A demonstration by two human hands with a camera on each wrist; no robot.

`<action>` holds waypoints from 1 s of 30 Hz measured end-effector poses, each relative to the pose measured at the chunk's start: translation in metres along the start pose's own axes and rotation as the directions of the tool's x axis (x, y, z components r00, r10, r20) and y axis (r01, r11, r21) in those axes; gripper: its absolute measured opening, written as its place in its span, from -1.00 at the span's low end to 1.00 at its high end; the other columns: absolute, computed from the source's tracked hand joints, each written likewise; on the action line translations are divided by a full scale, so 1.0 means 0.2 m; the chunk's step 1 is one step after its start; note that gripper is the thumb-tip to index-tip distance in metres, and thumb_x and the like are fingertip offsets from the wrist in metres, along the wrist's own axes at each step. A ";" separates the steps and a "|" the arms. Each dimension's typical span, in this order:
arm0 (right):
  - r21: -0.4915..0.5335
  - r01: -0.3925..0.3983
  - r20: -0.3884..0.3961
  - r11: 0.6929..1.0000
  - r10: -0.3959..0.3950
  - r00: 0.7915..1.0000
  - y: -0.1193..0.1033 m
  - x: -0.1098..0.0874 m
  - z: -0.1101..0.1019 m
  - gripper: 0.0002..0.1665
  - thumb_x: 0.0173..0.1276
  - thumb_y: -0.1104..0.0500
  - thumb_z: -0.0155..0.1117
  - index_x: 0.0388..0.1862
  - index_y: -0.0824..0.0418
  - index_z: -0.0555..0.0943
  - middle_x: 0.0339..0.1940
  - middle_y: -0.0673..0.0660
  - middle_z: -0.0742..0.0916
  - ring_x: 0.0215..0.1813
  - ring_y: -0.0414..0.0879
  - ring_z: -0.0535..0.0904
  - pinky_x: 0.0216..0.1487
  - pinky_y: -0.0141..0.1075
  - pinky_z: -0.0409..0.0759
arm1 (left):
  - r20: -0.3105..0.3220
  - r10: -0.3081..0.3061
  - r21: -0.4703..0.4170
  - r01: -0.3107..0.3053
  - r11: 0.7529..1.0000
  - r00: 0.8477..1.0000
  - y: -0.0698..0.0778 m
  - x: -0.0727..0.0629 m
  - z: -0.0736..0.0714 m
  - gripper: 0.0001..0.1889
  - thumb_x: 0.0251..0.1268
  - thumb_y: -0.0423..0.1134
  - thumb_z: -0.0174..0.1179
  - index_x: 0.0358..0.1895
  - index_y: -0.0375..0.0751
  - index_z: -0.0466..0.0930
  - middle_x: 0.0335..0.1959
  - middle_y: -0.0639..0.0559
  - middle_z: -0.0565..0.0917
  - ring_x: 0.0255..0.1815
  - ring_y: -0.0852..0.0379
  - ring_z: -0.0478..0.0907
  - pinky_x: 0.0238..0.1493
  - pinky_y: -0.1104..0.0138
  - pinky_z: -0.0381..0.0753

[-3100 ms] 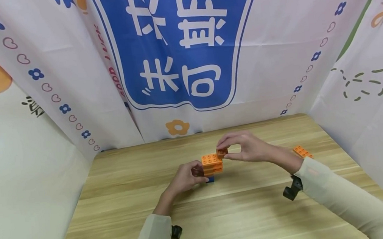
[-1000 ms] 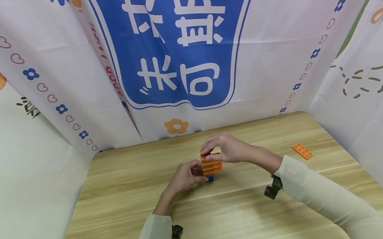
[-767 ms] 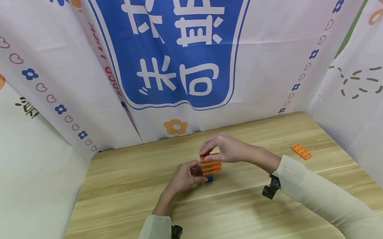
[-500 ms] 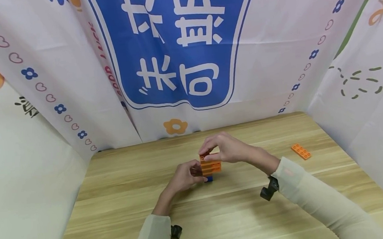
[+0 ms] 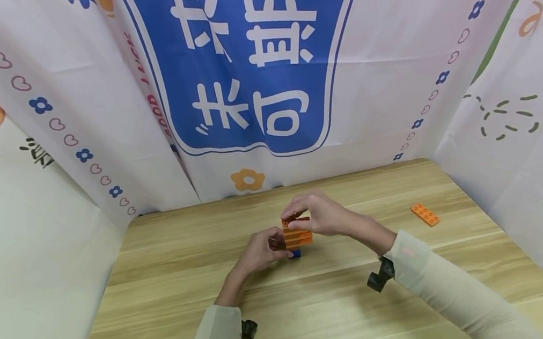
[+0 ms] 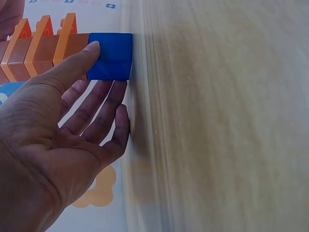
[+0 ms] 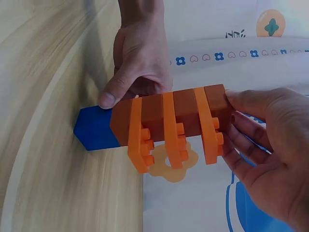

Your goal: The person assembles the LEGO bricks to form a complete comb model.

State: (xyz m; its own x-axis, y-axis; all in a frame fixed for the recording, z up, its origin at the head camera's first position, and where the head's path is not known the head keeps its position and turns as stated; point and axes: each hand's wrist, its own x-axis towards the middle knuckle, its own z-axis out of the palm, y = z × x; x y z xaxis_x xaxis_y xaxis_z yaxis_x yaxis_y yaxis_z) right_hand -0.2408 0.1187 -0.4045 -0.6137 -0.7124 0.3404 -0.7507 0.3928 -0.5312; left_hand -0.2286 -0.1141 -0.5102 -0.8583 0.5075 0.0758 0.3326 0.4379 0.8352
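Observation:
A tower of building bricks stands upright on the table, with a blue brick [image 7: 96,128] at its base. Above it, brown bricks [image 7: 152,112] alternate with three flat orange plates [image 7: 140,145] that jut out to one side. My left hand [image 5: 258,252] holds the base, its thumb against the blue brick and its fingers behind. At the tower's top, my right hand [image 5: 324,213] pinches the uppermost brown brick [image 7: 217,102], which sits on the highest orange plate. The right fingers partly cover that top brick in the head view.
A loose orange plate [image 5: 424,215] with studs lies at the right on the wooden table [image 5: 189,284]. Printed white cloth [image 5: 372,101] hangs behind the table and along both sides. A small black camera [image 5: 378,277] is strapped to each wrist.
Since the oldest frame, my right hand has carried the brown brick left and set it on top of the tower. Over the last second both hands have stayed nearly still; the view shifted slightly.

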 end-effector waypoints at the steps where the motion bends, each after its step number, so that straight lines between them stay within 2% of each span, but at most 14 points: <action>1: 0.001 0.001 -0.007 1.000 -0.001 1.000 0.00 0.00 0.00 -0.77 0.43 0.19 0.52 0.01 0.20 0.84 -0.04 0.06 0.86 0.05 -0.08 0.79 0.10 -0.21 0.75 | -0.002 -0.001 -0.001 0.001 1.000 1.000 0.00 0.00 0.00 -0.71 0.24 -0.39 0.55 -0.02 -0.23 0.70 -0.09 -0.07 0.80 -0.09 0.06 0.77 -0.05 0.30 0.77; 7: 0.040 0.001 -0.043 0.999 0.001 0.999 0.02 -0.02 0.02 -0.76 0.44 0.21 0.50 0.04 0.21 0.82 -0.02 0.09 0.86 0.04 -0.05 0.78 0.02 -0.14 0.78 | -0.004 -0.004 -0.001 0.004 1.000 1.000 0.00 0.00 -0.01 -0.71 0.23 -0.39 0.55 -0.03 -0.22 0.71 -0.10 -0.06 0.80 -0.10 0.07 0.78 -0.05 0.30 0.77; 14: 0.088 0.015 -0.068 0.996 -0.009 0.998 0.05 -0.03 0.05 -0.74 0.43 0.23 0.50 0.06 0.19 0.82 0.01 0.07 0.85 0.06 -0.08 0.76 0.05 -0.12 0.77 | 0.001 0.005 -0.008 -0.005 1.000 1.000 -0.01 -0.01 0.00 -0.71 0.24 -0.38 0.55 -0.01 -0.22 0.70 -0.09 -0.07 0.80 -0.09 0.05 0.78 -0.04 0.29 0.78; 22: 0.082 0.046 -0.087 0.996 -0.038 0.995 0.06 -0.07 0.02 -0.66 0.42 0.19 0.52 0.14 0.24 0.77 0.11 0.11 0.82 0.14 -0.01 0.75 0.13 -0.01 0.74 | 0.004 0.002 -0.024 -0.002 1.000 1.000 -0.01 -0.01 0.00 -0.72 0.26 -0.39 0.53 -0.01 -0.21 0.71 -0.10 -0.04 0.80 -0.08 0.04 0.76 -0.06 0.27 0.77; 30: 0.046 0.015 -0.087 0.999 -0.011 0.996 0.10 -0.14 -0.04 -0.60 0.41 0.15 0.53 0.19 0.18 0.76 0.20 0.12 0.79 0.24 0.03 0.71 0.25 -0.03 0.69 | 0.007 -0.006 -0.033 0.007 0.999 1.000 -0.01 -0.01 0.00 -0.72 0.25 -0.36 0.55 -0.02 -0.20 0.71 -0.11 -0.04 0.79 -0.11 0.07 0.76 -0.07 0.28 0.77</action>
State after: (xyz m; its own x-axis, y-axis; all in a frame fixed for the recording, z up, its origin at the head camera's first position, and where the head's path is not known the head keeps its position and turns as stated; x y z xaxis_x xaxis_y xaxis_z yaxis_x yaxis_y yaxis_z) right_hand -0.2403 0.1497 -0.4181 -0.6242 -0.6634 0.4126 -0.7479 0.3550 -0.5609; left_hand -0.2274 -0.1164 -0.5126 -0.8576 0.5100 0.0665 0.3139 0.4165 0.8532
